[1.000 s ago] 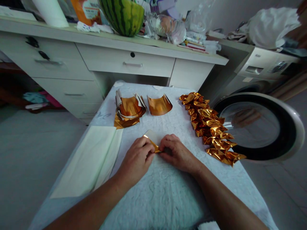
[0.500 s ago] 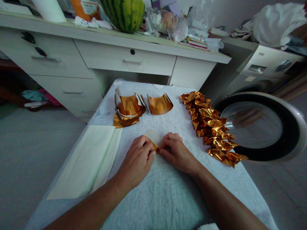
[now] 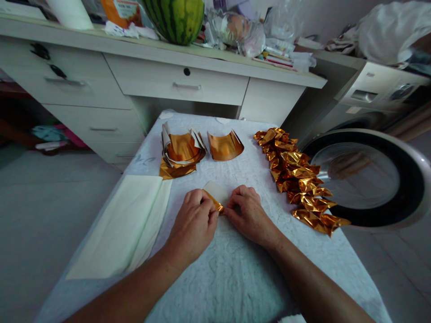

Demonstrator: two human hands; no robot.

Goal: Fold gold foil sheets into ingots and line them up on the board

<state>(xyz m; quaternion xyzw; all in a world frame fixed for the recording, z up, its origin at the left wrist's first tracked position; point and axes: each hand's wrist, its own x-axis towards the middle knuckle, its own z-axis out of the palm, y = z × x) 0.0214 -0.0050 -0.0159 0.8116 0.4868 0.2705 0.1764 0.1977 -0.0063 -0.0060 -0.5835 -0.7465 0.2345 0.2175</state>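
Note:
Between my hands lies a small sheet of gold foil paper, its pale back facing up and its near edge folded over in gold. My left hand pinches the fold from the left. My right hand has its fingers closed on the right end of the same fold. Beyond them sit a stack of curved gold sheets and one separate curved gold sheet. A row of folded gold foil pieces runs along the right side of the table.
Pale paper sheets lie at the left of the cloth-covered table. Behind stands a white counter with a watermelon and plastic bags. An open round washing machine door reaches the table's right edge.
Both hands keep their hold on the foil paper, with only slight finger movement. The view has shifted very slightly.

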